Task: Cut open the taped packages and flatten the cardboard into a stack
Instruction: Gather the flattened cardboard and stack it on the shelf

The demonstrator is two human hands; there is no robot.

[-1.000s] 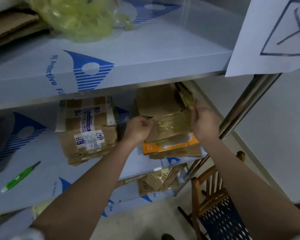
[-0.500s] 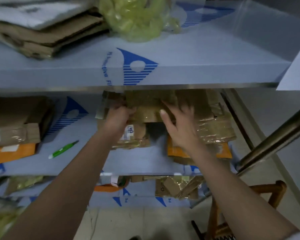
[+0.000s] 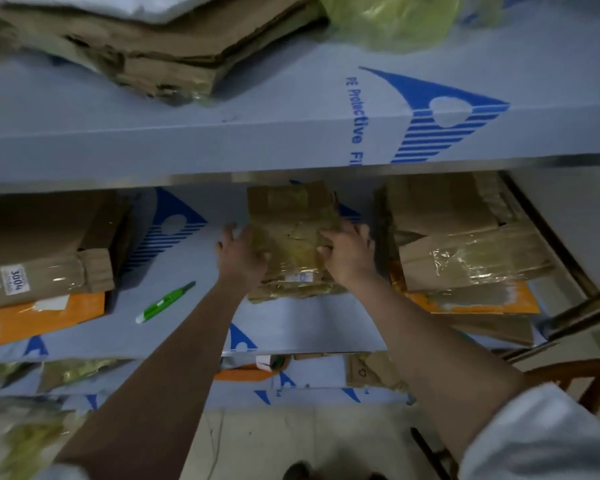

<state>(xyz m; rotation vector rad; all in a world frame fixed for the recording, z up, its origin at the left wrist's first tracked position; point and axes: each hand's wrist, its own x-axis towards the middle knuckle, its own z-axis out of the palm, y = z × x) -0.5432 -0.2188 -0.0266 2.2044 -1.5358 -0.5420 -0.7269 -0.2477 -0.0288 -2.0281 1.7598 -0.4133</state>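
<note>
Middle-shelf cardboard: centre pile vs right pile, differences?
The centre pile is narrower and has both the left hand and the right hand on it; the right pile is wider and untouched. The right pile lies on an orange piece; none shows under the centre pile. Both are brown, taped and flattened.

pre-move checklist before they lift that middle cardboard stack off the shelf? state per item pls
1. Left hand grips the middle stack at its left edge: ok.
2. Right hand holds its right side: ok.
3. Stack apart from the right pile: narrow gap, ok.
4. Green cutter out of the way, lying left of the arms on the shelf: ok.
5. Headroom under the upper shelf: cannot tell.
6. All layers of the stack caught in the grip: cannot tell.
</note>
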